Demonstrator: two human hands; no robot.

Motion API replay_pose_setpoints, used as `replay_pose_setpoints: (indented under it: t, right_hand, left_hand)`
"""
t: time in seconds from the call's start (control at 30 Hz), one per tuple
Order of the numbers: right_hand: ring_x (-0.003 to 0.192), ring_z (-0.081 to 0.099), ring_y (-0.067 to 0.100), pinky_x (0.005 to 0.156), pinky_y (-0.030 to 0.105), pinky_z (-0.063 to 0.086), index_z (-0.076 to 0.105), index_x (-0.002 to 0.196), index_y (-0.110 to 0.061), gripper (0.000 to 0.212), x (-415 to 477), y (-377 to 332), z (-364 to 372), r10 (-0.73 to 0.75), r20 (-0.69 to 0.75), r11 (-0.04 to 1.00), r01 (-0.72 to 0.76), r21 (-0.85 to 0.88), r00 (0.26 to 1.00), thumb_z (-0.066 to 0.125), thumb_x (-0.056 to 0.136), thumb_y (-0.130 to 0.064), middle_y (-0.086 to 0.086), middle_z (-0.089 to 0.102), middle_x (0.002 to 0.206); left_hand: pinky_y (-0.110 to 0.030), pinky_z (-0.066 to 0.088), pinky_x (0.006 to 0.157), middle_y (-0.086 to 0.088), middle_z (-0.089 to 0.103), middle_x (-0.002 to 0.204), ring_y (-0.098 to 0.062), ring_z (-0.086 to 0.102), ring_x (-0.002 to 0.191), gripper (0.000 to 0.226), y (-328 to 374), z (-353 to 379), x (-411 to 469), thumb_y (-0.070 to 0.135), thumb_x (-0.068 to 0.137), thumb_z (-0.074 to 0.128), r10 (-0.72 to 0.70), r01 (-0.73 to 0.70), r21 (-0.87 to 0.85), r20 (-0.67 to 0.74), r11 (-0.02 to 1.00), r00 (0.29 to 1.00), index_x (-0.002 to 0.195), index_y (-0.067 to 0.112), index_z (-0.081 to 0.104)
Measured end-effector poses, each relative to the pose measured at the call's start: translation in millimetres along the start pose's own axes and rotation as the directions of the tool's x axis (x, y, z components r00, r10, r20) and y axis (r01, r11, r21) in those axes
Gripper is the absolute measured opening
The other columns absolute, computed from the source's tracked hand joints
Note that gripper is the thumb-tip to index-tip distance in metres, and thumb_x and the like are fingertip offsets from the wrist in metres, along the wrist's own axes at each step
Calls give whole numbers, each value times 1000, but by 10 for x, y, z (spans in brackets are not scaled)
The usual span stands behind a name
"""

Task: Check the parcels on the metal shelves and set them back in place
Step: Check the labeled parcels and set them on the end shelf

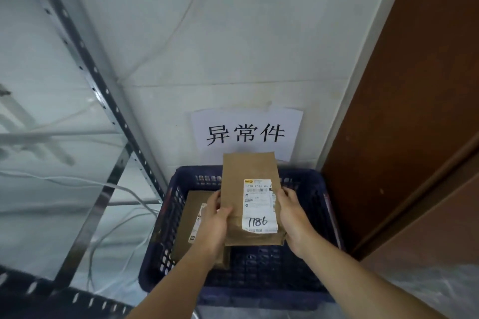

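I hold a flat brown paper parcel (246, 179) upright over a dark blue plastic crate (293, 261). Its white shipping label (259, 204) faces me, with "7786" handwritten on it. My left hand (213, 223) grips the parcel's left edge, thumb on the front. My right hand (291, 212) grips its right edge beside the label. A second brown parcel (191, 217) with a label lies flat in the crate, partly hidden by my left hand and forearm.
The crate stands on the floor against a white wall, under a paper sign (246, 133) with black characters. A perforated metal shelf upright (98, 77) and loose white cables (116, 189) are at the left. A brown wooden door (414, 111) is at the right.
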State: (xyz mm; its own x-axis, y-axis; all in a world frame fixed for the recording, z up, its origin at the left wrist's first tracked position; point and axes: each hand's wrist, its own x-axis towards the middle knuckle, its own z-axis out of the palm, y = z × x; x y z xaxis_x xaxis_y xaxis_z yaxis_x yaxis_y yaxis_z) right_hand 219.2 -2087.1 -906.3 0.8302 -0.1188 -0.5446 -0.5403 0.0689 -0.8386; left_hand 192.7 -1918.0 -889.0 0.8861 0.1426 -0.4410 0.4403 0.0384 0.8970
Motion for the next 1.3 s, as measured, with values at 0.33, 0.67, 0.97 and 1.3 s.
replay_pose_setpoints:
  t: [0.33,0.67,0.97,1.3]
  right_hand:
    - [110,67,26,91,51,60,49,134,-50,64,726,893,-124,28,-122,998,-36,-60,992,44,75,-74,3,56,136]
    - [116,62,23,100,45,54,44,151,-36,47,910,1086,-60,90,-116,983,-107,-148,989,40,106,-48,7,51,145]
    - [109,67,21,100,43,55,50,143,-39,39,1179,1368,77,171,-45,940,-176,-292,984,36,107,-48,-2,67,128]
    - [100,68,23,91,41,58,49,143,-32,39,1311,1480,99,160,-128,917,-196,-348,979,30,109,-35,3,68,121]
  left_hand:
    - [-46,49,105,-1,53,133,-22,61,110,50,-607,133,517,40,93,45,-57,39,468,26,883,998,143,43,47]
    - [-46,48,104,-8,61,130,-30,58,118,45,-791,262,768,25,97,46,-135,145,675,-68,723,988,141,16,50]
    - [-36,59,87,-4,56,128,-19,60,103,48,-1098,148,870,38,96,55,-199,171,640,-29,749,980,137,15,49]
    - [-33,40,110,-9,34,158,-28,41,139,83,-1213,218,982,44,96,55,-277,146,696,79,703,958,161,10,17]
